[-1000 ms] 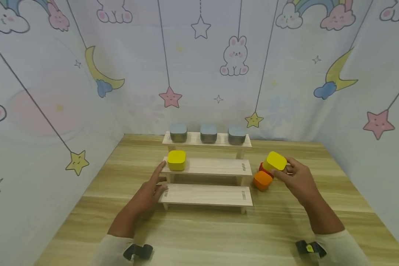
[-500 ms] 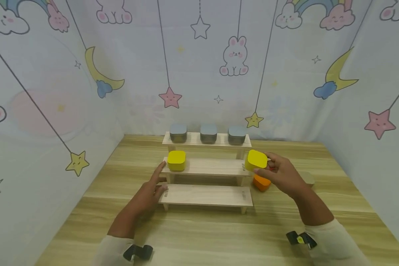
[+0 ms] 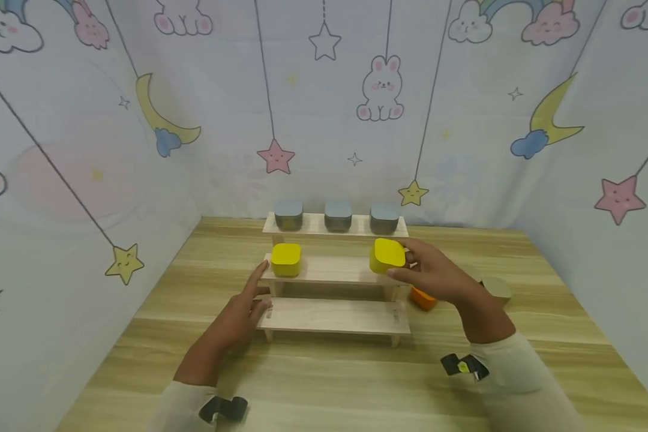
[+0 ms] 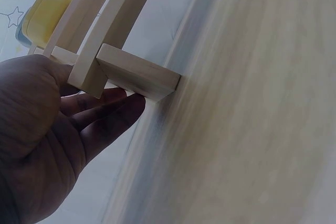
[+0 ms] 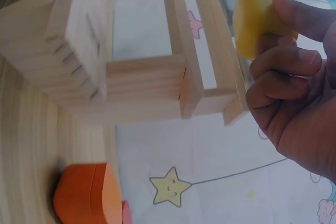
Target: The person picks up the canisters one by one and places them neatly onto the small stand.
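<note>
A yellow rounded block (image 3: 386,255) is pinched between the thumb and fingers of my right hand (image 3: 432,271), close over the right end of the middle tier of a three-step wooden rack (image 3: 335,268). On that tier's left end sits another yellow block (image 3: 286,260). My left hand (image 3: 243,315) touches the rack's left side, its index finger at the middle tier and its thumb at the lowest one. In the left wrist view, straight fingers (image 4: 113,121) lie against a rack leg (image 4: 139,72). The right wrist view shows curled fingers (image 5: 283,61) under the held block.
Three grey blocks (image 3: 338,216) stand along the top tier. An orange block (image 3: 423,298) is on the wooden table (image 3: 324,384) right of the rack, partly behind my right hand. Beige blocks (image 3: 497,290) lie farther right. A printed cloth wall (image 3: 324,120) closes off the back.
My right hand has carried the yellow block leftward from beside the rack to over the middle tier's right end. Beige blocks have come into view behind the arm. My left hand stays put.
</note>
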Demonstrator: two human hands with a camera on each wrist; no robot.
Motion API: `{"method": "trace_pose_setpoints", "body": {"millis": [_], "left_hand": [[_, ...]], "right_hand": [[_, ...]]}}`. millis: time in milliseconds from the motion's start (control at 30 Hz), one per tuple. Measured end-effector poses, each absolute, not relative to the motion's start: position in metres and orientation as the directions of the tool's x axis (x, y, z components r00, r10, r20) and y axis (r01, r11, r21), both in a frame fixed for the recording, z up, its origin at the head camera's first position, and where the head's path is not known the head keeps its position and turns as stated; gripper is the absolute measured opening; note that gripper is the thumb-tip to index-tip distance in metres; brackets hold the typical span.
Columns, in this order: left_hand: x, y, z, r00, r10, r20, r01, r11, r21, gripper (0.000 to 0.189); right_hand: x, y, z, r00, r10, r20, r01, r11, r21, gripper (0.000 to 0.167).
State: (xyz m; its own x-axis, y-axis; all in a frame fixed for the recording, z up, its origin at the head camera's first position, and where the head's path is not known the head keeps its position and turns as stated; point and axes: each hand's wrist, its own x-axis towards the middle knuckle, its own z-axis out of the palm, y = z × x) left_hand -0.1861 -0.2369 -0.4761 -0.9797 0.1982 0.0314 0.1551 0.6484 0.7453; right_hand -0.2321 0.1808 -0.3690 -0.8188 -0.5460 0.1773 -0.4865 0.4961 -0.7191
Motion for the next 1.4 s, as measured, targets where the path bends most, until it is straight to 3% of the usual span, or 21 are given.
{"method": "trace_pose_setpoints", "body": {"millis": [400, 733, 1000, 1100, 1300, 1400], "left_hand": [[-0.185, -0.239, -0.477, -0.977, 0.207, 0.044, 0.171, 0.656, 0.735, 0.089], [-0.185, -0.241, -0.479, -0.972, 0.227, 0.063, 0.198, 0.643, 0.739, 0.088], [-0.184, -0.241, -0.478, -0.973, 0.221, 0.061, 0.193, 0.646, 0.739, 0.089], [-0.184, -0.24, -0.478, -0.976, 0.213, 0.048, 0.177, 0.643, 0.746, 0.09], [-0.185, -0.24, -0.478, -0.976, 0.213, 0.041, 0.171, 0.64, 0.749, 0.09], [-0.185, -0.24, -0.478, -0.975, 0.219, 0.047, 0.18, 0.638, 0.748, 0.09]], "right_hand": [[-0.241, 0.141, -0.354, -0.815, -0.575, 0.066, -0.434, 0.531, -0.728, 0.05], [-0.25, 0.124, -0.357, -0.796, -0.603, 0.05, -0.45, 0.535, -0.714, 0.048], [-0.256, 0.107, -0.362, -0.818, -0.574, 0.005, -0.418, 0.59, -0.691, 0.042], [-0.257, 0.101, -0.362, -0.819, -0.574, -0.003, -0.41, 0.588, -0.697, 0.045], [-0.256, 0.092, -0.362, -0.836, -0.547, -0.039, -0.369, 0.613, -0.699, 0.069], [-0.257, 0.089, -0.364, -0.839, -0.542, -0.046, -0.361, 0.619, -0.698, 0.07]]}}
